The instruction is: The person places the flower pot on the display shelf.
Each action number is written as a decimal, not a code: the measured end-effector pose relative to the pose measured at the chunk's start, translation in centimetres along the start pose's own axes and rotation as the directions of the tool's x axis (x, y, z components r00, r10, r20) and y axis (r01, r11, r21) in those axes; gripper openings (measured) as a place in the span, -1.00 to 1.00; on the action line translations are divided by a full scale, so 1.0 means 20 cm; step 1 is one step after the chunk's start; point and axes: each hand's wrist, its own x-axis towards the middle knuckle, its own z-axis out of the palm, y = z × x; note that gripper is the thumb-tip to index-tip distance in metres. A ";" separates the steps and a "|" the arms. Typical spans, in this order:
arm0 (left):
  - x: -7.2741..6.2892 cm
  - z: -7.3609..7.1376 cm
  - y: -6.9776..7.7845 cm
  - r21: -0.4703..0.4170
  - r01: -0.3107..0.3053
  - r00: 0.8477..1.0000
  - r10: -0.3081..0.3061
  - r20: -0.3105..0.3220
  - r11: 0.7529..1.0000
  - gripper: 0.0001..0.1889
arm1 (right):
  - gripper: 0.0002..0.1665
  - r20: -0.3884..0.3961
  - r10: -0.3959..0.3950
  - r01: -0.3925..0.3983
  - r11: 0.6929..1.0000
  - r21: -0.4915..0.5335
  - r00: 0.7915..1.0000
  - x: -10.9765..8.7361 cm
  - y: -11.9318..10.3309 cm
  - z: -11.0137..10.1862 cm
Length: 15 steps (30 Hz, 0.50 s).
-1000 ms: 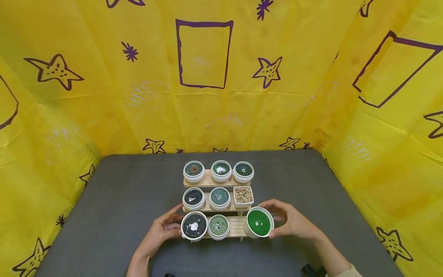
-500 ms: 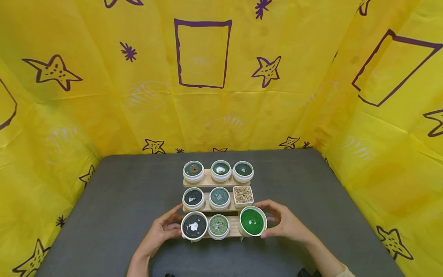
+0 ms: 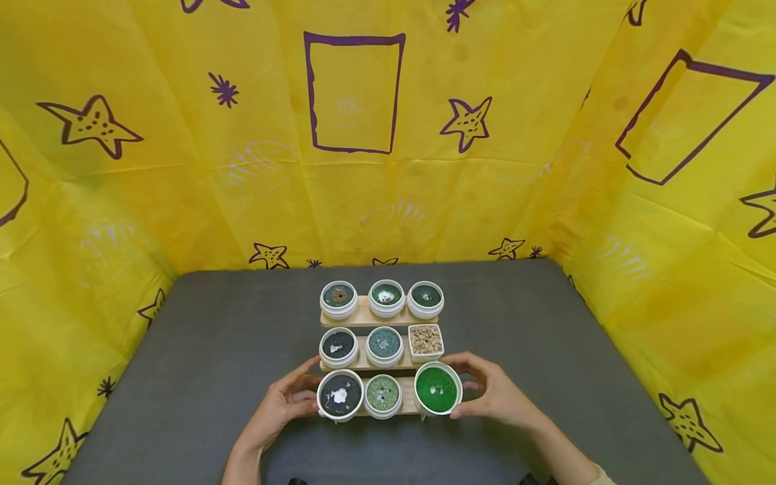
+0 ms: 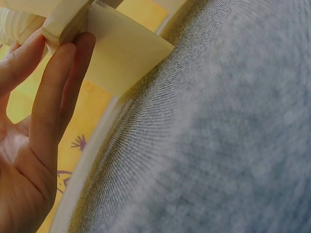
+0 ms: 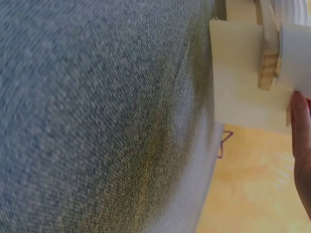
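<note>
A tiered wooden stand (image 3: 406, 364) holds small white pots in three rows. My right hand (image 3: 494, 391) grips a white cup (image 3: 438, 389) with a bright green filling, thumb near the front and fingers behind. The cup sits over the right end of the front tier. My left hand (image 3: 283, 402) is at the front tier's left end. In the left wrist view its thumb and fingertips pinch the end of the wooden board (image 4: 65, 24). Beside that hand stands a white cup (image 3: 340, 396) with a dark filling. A pot (image 3: 383, 396) with speckled green filling stands between the two cups.
On the middle tier are a dark-filled pot (image 3: 339, 346), a teal-filled pot (image 3: 384, 345) and a square pot (image 3: 426, 342) of beige bits. Three round pots stand on the back tier. The grey table (image 3: 242, 323) meets yellow patterned cloth (image 3: 182, 202) at the back and sides.
My right hand has moved left with the green-filled cup, bringing it from the front tier's right edge further over the board. The left hand has stayed at the stand's left end.
</note>
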 end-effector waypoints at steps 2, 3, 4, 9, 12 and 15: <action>0.00 0.00 0.00 0.003 -0.001 1.000 0.001 -0.002 1.000 -0.20 | -0.16 -0.006 0.006 -0.006 1.000 -0.002 1.000 0.00 0.00 0.01; 0.00 0.00 0.01 0.003 -0.003 1.000 0.003 -0.002 1.000 -0.20 | -0.16 -0.011 0.007 -0.007 1.000 -0.004 1.000 0.00 0.00 0.01; 0.00 0.00 0.01 0.004 -0.004 1.000 0.004 -0.001 1.000 -0.20 | -0.16 -0.016 0.007 -0.007 1.000 -0.005 1.000 0.00 0.00 0.01; 0.00 0.00 0.00 0.001 -0.005 1.000 0.005 0.003 1.000 -0.20 | -0.18 -0.039 0.004 -0.004 1.000 -0.002 0.999 0.00 0.01 0.03; 0.00 0.00 0.00 0.003 -0.004 1.000 0.004 0.004 1.000 -0.20 | -0.20 -0.052 0.009 -0.009 1.000 0.004 0.999 0.01 0.01 0.04; 0.00 0.00 0.00 0.002 -0.006 1.000 0.006 0.004 1.000 -0.20 | -0.21 -0.063 0.018 -0.018 1.000 0.003 0.998 0.01 0.00 0.05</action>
